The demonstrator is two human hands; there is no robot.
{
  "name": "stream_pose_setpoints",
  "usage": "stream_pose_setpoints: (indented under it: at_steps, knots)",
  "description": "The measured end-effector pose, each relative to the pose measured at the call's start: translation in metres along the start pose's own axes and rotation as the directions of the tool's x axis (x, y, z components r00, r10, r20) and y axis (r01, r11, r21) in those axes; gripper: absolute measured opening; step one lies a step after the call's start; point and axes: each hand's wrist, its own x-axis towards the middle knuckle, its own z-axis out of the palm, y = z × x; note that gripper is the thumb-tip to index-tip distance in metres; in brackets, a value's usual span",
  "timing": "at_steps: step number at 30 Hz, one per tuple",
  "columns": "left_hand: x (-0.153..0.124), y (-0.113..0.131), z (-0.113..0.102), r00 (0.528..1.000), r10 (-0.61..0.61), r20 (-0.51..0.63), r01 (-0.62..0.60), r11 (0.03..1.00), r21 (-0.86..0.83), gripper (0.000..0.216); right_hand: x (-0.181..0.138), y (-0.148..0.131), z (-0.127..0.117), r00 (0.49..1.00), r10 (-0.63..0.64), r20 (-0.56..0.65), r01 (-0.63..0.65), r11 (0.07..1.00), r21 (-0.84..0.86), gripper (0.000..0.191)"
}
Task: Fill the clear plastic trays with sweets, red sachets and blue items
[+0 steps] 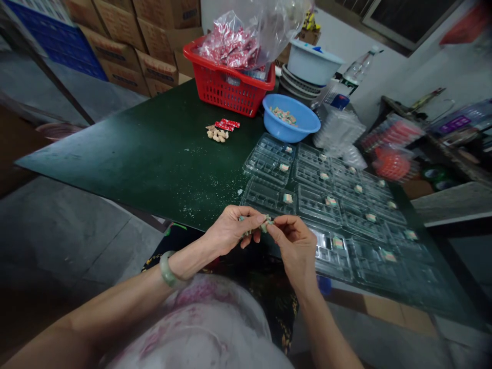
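My left hand (230, 229) and my right hand (294, 245) meet at the near edge of the dark green table (154, 148). Both pinch small pale candy pieces (265, 224) between the fingertips; the left hand cups several more. A green bangle (167, 269) circles my left wrist. Just beyond my right hand lie clear plastic compartment trays (338, 210), many with one small candy piece in a cell.
A blue bowl (291, 119) with candy pieces stands behind the trays. A red basket (228, 82) holds a bag of red-wrapped sweets. Loose pieces and red wrappers (222, 130) lie mid-table. Cardboard boxes (126, 36) are stacked at the back left. A stack of clear trays (338, 134) sits right of the bowl.
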Motion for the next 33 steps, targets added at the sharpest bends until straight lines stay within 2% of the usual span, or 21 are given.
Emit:
stream_pose_setpoints:
  at_steps: [3,5,9,13,16,20,23,25,28,33]
  knots:
    - [-0.001,0.000,0.000,1.000,-0.012,-0.001,0.012,1.000,-0.007,0.025,-0.002,0.000,-0.001,0.996,-0.083,0.036,0.085,0.995,-0.059,0.007]
    - [-0.003,0.001,0.001,0.999,0.034,-0.002,-0.034,0.998,0.047,0.025,-0.004,0.000,-0.001,0.992,-0.122,0.041,0.125,0.988,-0.090,0.005]
    - [-0.009,0.004,0.005,0.988,0.155,-0.011,-0.149,0.966,0.211,0.027,-0.006,-0.001,-0.001,0.995,-0.094,-0.037,0.090,0.992,-0.092,0.005]
    - [-0.013,0.007,0.009,0.982,0.190,-0.026,-0.172,0.934,0.314,0.026,-0.008,-0.004,0.002,0.994,-0.059,-0.089,0.055,0.997,-0.048,0.006]
    - [-0.011,0.006,0.009,0.986,0.163,-0.040,-0.146,0.949,0.278,0.025,-0.010,-0.005,0.003,0.995,-0.053,-0.082,0.049,0.998,-0.043,0.006]
    - [-0.005,-0.002,0.009,0.994,0.091,-0.056,-0.084,0.990,0.112,0.026,-0.012,-0.002,0.006,0.995,-0.044,-0.085,0.044,0.999,-0.004,0.006]
    - [-0.003,-0.002,0.009,0.995,0.081,-0.058,-0.077,0.995,0.060,0.027,-0.011,0.002,0.007,0.996,0.005,-0.094,0.000,0.999,0.054,0.017]
    - [-0.004,0.000,0.009,0.996,0.075,-0.047,-0.072,0.996,0.058,0.028,-0.009,0.004,0.008,0.998,0.017,-0.055,-0.013,0.998,0.069,0.021]
    - [-0.005,0.003,0.008,0.997,0.043,-0.056,-0.038,0.994,0.099,0.029,-0.008,0.003,0.007,1.000,-0.025,-0.006,0.026,0.999,0.034,0.012]
    - [0.001,-0.009,0.000,0.997,0.013,-0.075,0.005,0.973,0.232,0.033,-0.005,0.001,0.006,0.997,-0.050,-0.062,0.048,0.998,-0.028,0.007]
